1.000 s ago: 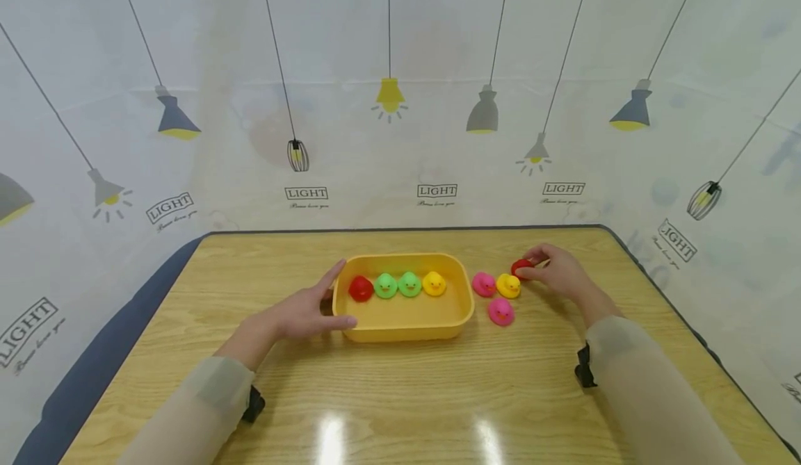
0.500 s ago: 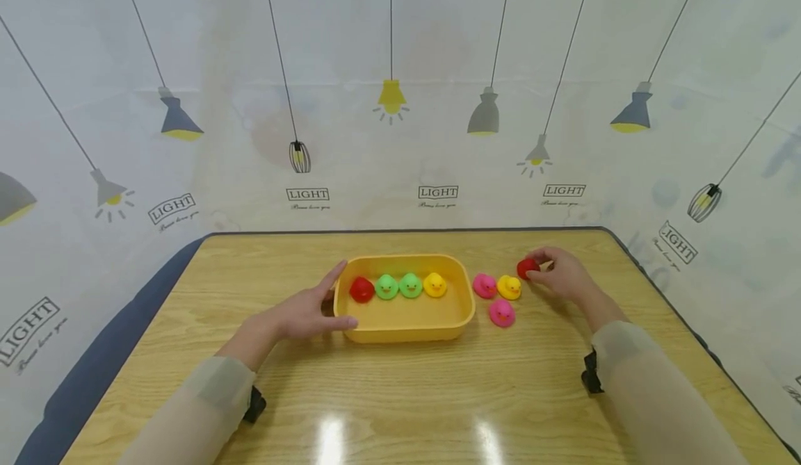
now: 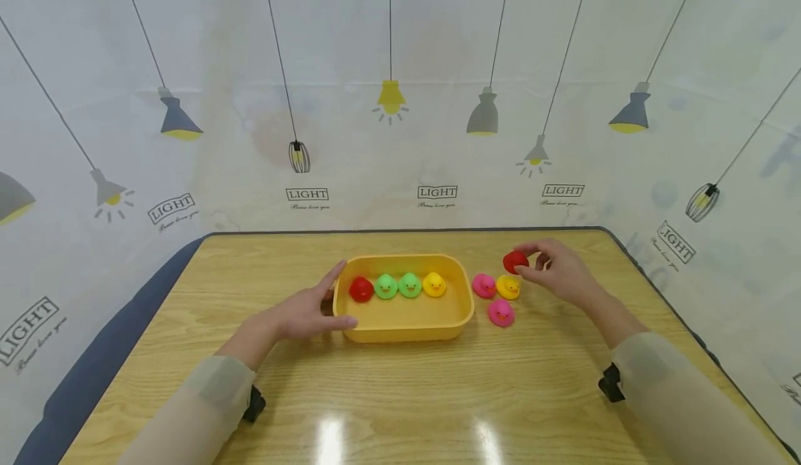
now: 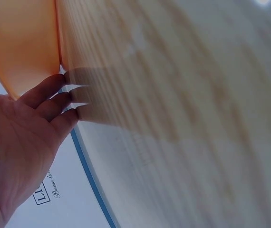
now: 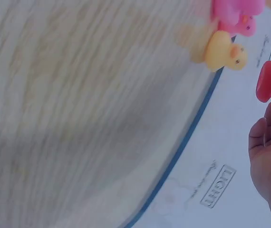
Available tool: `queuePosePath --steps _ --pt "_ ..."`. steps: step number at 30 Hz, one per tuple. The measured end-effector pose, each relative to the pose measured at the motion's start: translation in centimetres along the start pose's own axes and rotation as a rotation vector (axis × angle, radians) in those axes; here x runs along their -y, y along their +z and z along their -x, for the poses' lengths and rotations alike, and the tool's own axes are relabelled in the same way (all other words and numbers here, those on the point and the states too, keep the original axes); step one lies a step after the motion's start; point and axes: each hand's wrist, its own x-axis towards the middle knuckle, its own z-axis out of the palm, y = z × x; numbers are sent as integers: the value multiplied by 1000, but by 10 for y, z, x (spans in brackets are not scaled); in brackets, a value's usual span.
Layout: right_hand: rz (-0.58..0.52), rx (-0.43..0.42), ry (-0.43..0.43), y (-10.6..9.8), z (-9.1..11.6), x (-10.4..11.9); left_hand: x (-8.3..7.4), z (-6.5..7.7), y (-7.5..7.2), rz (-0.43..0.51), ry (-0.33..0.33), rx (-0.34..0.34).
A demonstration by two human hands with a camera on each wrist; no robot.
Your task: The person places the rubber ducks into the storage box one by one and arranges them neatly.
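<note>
The right hand (image 3: pixel 557 274) pinches a red duck (image 3: pixel 515 262) above the table (image 3: pixel 407 395); the left hand (image 3: pixel 306 312), spread, touches the tray (image 3: pixel 407 335). Carrying seems in hand; next probably calls for lowering it inside.

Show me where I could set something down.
The table is bare in front of the yellow tub, between the sleeves, and left of the left sleeve. Inside, room lies before the toys. Crowded: right of the tub, with two pink ducks, a yellow duck and a held red toy.
</note>
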Motion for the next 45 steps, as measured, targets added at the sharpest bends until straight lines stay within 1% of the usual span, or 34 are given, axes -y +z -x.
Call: queuePosePath --steps 3,7,17,23,27,31,33,39,45 --pt "-29 12 -48 4 -1 15 1 0 0 -1 2 2" --pt "-58 37 -103 15 -3 33 3 -1 0 1 3 1" --pt "-97 103 -166 52 -12 82 3 -3 1 1 3 4" --pt "-138 149 -240 77 -19 105 3 -3 0 -3 9 6" --pt "-150 210 -241 93 -23 118 4 -3 0 -10 17 3" --pt "-168 276 -265 109 -27 131 4 -2 0 -13 17 2" --pt "-159 302 -268 117 -29 137 5 -3 0 -11 14 3" --pt "-106 382 -214 135 -34 153 4 -3 0 -4 -5 3" --pt "-126 465 -199 150 -40 167 4 -1 1 4 22 3"
